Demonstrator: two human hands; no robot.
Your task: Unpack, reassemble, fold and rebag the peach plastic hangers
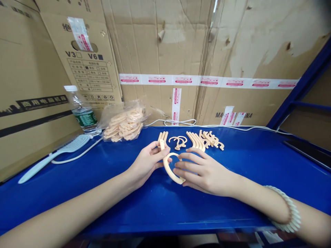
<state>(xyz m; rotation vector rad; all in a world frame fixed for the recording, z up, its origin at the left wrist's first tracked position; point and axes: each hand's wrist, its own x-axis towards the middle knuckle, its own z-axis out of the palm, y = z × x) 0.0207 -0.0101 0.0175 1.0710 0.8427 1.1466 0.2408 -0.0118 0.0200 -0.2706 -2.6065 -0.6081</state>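
While the left hand (144, 164) pinches the curved cream piece (168, 169) up over the blue table (160, 210), the right hand (208, 173) has fingers against its loop, can't really tell if they're gripping tbh.

Live now: I've got open blue tabletop (144, 210) in front and a wide lane rightward; dead ahead, curved strips (196, 140) and hooked pieces (211, 138) bar me, cardboard (160, 51) walls the back, bottle (84, 117) and brush (72, 144) crowd the left.
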